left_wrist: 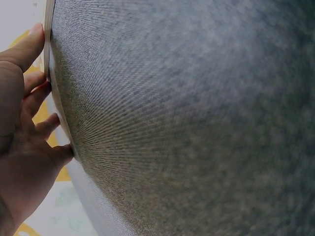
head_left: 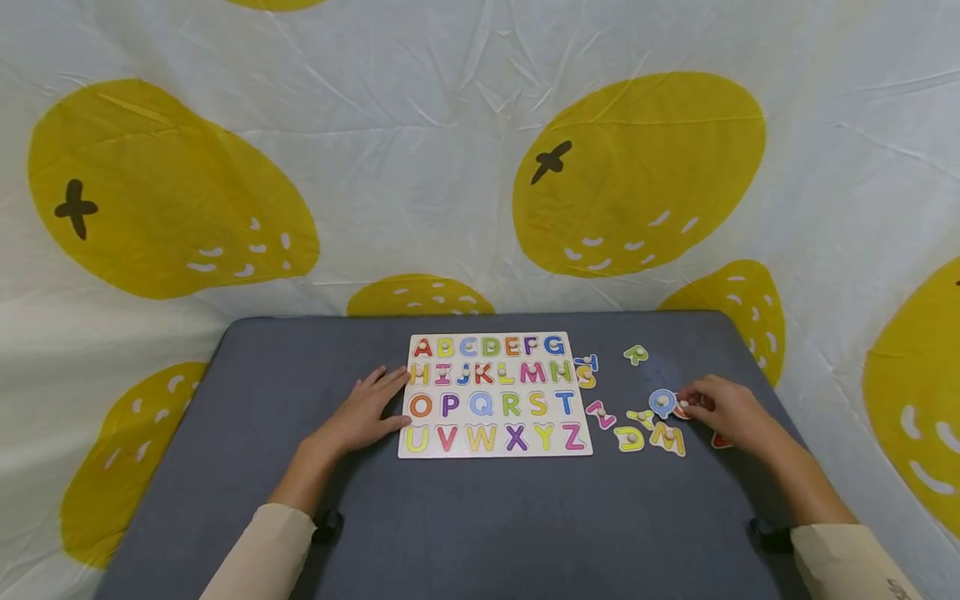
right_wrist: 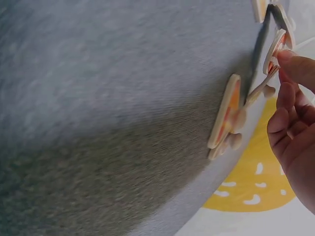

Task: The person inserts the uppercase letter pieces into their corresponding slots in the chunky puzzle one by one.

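Note:
A white alphabet puzzle board (head_left: 480, 423) lies on the grey table, knobbed letters in its upper two rows and flat printed letters in the lower two. My left hand (head_left: 371, 408) rests against the board's left edge, fingers spread; the left wrist view shows the fingertips on that edge. Off to the right, my right hand (head_left: 723, 408) pinches an orange letter piece (right_wrist: 273, 51) between thumb and fingers, which partly hide its shape. Right beside it lies a round blue letter piece (head_left: 662, 404). A red piece (head_left: 722, 442) is partly covered by this hand.
Several loose letter pieces lie right of the board: a blue T (head_left: 591, 362), a yellow S (head_left: 586, 378), a pink Z (head_left: 600, 414), a yellow Y (head_left: 640, 417), a yellow U (head_left: 628, 439), an orange-yellow W (head_left: 667, 439) and a green piece (head_left: 636, 355). A lemon-patterned curtain (head_left: 420, 192) hangs behind.

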{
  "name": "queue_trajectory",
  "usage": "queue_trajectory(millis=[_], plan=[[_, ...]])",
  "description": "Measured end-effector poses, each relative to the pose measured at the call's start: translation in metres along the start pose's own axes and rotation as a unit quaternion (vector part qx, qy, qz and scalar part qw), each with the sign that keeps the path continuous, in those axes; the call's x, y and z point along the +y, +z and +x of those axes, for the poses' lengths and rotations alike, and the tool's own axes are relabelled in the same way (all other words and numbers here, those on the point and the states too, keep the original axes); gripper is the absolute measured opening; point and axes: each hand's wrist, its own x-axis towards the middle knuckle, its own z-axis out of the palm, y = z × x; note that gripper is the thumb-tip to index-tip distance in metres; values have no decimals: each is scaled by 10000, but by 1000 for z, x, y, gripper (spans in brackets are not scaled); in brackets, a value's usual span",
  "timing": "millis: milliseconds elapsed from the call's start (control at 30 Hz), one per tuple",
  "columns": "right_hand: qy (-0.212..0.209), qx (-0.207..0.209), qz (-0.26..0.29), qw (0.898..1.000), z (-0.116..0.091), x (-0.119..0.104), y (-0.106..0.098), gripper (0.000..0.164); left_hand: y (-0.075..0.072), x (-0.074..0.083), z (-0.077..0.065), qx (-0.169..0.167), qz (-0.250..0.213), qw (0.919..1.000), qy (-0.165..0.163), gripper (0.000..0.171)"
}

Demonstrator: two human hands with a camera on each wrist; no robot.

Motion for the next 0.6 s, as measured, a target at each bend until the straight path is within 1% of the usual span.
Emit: queue_trajectory(millis=[133, 233, 433, 600], plan=[[-207, 174, -24, 9996, 3, -2, -2, 14, 1, -1, 1, -16, 19, 10000, -46, 83], [-166, 201, -30, 9997, 7, -7, -5, 14, 2, -2, 1, -27, 42, 10000, -57, 83], [-131, 251, -12, 9996, 15, -21, -13, 16, 1, -1, -1, 36, 0, 10000, -14, 82], [-325, 421, 70, 9986, 26, -36, -9, 17, 1, -1, -1, 54, 24, 10000, 16, 82]])
